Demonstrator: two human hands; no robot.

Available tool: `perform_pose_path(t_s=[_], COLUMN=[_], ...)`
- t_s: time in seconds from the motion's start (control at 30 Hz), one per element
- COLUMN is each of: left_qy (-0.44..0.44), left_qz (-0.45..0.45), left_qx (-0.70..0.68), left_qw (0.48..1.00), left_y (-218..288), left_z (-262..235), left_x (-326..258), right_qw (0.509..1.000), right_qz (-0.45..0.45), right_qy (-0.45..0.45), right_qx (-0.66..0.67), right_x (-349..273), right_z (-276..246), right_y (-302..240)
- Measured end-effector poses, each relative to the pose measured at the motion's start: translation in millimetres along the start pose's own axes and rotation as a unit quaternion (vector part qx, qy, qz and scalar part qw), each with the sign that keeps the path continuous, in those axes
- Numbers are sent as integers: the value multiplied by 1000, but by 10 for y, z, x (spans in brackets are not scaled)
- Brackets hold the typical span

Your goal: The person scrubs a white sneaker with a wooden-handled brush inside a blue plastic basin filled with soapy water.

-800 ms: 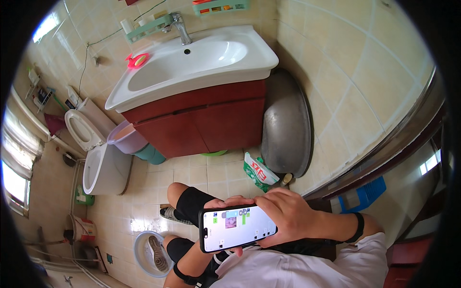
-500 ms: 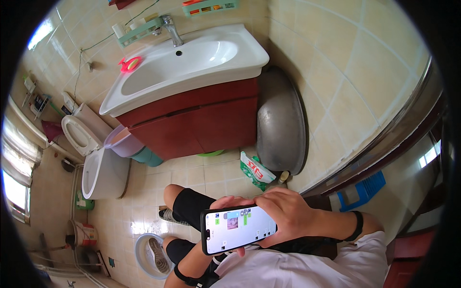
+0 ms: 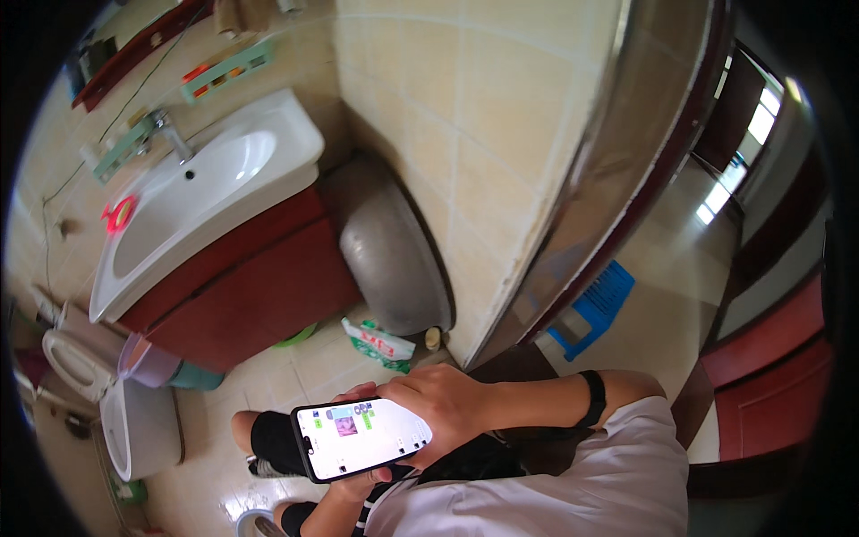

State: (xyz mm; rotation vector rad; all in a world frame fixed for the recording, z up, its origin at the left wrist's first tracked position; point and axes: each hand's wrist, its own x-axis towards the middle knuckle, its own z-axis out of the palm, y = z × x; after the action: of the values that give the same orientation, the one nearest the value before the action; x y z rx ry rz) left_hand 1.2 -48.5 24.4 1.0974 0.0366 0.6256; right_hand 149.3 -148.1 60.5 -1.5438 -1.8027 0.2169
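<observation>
Got my flat, glossy-screened smartphone [image 3: 358,443] held sideways in front of me, left hand [image 3: 360,483] wrapped around it from underneath, right hand [image 3: 437,407] closed over its right end. Beyond it, a crinkly green-and-white plastic bag [image 3: 383,344] sits on smooth tile floor [image 3: 208,437] near a big rounded, dull metal basin [image 3: 386,255].

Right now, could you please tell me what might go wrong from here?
The phone, held in the left hand and right hand, could slip and crack on the tiled floor. The green-and-white package lying on that floor might be slipped on if someone steps there.
</observation>
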Motion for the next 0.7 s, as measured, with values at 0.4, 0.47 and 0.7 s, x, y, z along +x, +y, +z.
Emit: perform_pose_path(t_s=[0.4, 0.47, 0.7], left_qy=[-164, -115, 77], left_qz=[-312, -308, -335], left_qx=[300, 285, 393], left_qw=[887, 900, 853], left_y=[363, 442, 1073], left_z=[-1464, -1673, -2065], left_x=[615, 535, 223], right_qw=[731, 609, 585], right_qz=[629, 710, 638], right_qy=[-84, -31, 382], right_qx=[250, 352, 323], right_x=[-1129, -1690, -2573], right_z=[-251, -259, -188], right_y=[1199, 1372, 1559])
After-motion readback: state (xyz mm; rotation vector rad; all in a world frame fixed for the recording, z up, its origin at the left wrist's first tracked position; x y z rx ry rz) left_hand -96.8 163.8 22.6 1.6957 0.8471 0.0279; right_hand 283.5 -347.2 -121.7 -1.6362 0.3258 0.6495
